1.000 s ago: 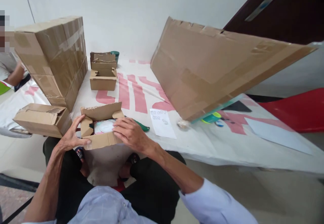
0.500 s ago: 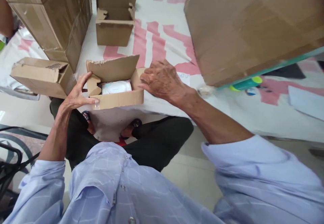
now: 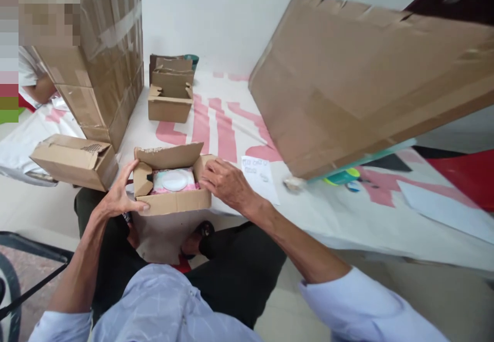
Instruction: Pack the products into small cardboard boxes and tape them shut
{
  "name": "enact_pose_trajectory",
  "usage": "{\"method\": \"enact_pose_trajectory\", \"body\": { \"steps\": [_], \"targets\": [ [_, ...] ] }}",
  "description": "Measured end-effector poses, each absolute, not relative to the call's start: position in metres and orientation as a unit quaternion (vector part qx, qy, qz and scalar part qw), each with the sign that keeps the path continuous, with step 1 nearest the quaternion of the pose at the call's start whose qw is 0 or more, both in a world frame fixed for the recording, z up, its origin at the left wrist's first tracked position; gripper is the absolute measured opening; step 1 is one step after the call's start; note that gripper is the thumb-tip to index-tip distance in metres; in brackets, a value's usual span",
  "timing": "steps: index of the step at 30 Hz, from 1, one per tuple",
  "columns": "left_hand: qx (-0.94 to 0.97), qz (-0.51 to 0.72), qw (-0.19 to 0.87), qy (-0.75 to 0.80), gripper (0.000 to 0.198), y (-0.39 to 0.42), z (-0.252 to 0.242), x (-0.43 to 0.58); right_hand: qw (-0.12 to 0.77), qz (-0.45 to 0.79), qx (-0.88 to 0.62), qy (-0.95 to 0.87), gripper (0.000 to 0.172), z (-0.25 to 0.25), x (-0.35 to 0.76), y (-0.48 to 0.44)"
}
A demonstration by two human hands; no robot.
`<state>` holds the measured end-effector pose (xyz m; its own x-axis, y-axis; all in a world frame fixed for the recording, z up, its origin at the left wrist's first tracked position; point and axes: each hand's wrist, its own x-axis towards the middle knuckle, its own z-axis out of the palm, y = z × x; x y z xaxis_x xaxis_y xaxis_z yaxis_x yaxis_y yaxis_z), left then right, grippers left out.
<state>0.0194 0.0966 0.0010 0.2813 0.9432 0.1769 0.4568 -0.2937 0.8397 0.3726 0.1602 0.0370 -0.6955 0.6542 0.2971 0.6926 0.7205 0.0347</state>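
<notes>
A small open cardboard box (image 3: 179, 203) sits at the near edge of the table, its back flap standing up. Inside lies a pink patterned packet (image 3: 185, 189) with an oval white lid, which looks like a pack of wet wipes. My left hand (image 3: 118, 193) grips the box's left end, thumb on the front wall and fingers at the back corner. At the right end, my right hand (image 3: 226, 181) has its fingers curled over the side flap. Its fingertips are partly hidden against the cardboard.
A closed carton (image 3: 69, 159) lies on the left beside a tall taped stack of boxes (image 3: 111, 64). Open boxes (image 3: 170, 110) stand farther back. On the right are a large leaning carton (image 3: 347, 89), a handwritten paper (image 3: 258, 177) and a green tape roll (image 3: 343, 177). Another person's arm (image 3: 43, 88) shows far left.
The view has tilted up, so the table's things sit lower in the picture. My left hand keeps its hold; my right fingers have moved in closer over the right flap.
</notes>
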Motion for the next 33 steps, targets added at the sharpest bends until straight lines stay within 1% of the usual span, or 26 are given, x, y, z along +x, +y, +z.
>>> {"method": "enact_pose_trajectory", "body": {
  "steps": [4, 7, 11, 12, 16, 19, 22, 24, 28, 29, 33],
  "targets": [
    [0.717, 0.361, 0.352, 0.481, 0.133, 0.092, 0.001, 0.02, 0.136, -0.044, -0.386, -0.911, 0.015, 0.035, 0.373, 0.151],
    [0.71, 0.356, 0.351, 0.495, 0.133, 0.092, 0.001, 0.02, 0.122, -0.039, -0.386, -0.914, 0.016, 0.038, 0.371, 0.153],
    [0.709, 0.361, 0.352, 0.493, 0.132, 0.096, 0.0, 0.021, 0.067, -0.053, -0.37, -0.925, 0.007, 0.048, 0.362, 0.168],
    [0.71, 0.365, 0.351, 0.489, 0.131, 0.097, 0.0, 0.021, 0.044, -0.052, -0.362, -0.93, 0.007, 0.051, 0.357, 0.173],
    [0.701, 0.376, 0.361, 0.486, 0.127, 0.099, -0.004, 0.021, -0.054, -0.009, -0.346, -0.937, 0.019, 0.057, 0.331, 0.192],
    [0.691, 0.388, 0.369, 0.486, 0.128, 0.098, -0.006, 0.022, -0.116, 0.027, -0.342, -0.932, 0.028, 0.058, 0.311, 0.202],
    [0.683, 0.393, 0.382, 0.483, 0.13, 0.098, -0.005, 0.022, -0.16, 0.024, -0.325, -0.932, 0.034, 0.059, 0.298, 0.207],
    [0.677, 0.393, 0.391, 0.484, 0.13, 0.098, -0.004, 0.023, -0.157, 0.017, -0.317, -0.935, 0.035, 0.059, 0.295, 0.208],
    [0.672, 0.389, 0.402, 0.485, 0.135, 0.098, -0.001, 0.023, -0.131, 0.016, -0.313, -0.941, 0.028, 0.053, 0.297, 0.207],
    [0.672, 0.388, 0.402, 0.486, 0.135, 0.098, 0.0, 0.023, -0.126, 0.018, -0.312, -0.941, 0.03, 0.049, 0.299, 0.207],
    [0.679, 0.389, 0.39, 0.486, 0.131, 0.099, 0.001, 0.025, -0.096, 0.048, -0.328, -0.938, 0.046, 0.033, 0.308, 0.212]
  ]
}}
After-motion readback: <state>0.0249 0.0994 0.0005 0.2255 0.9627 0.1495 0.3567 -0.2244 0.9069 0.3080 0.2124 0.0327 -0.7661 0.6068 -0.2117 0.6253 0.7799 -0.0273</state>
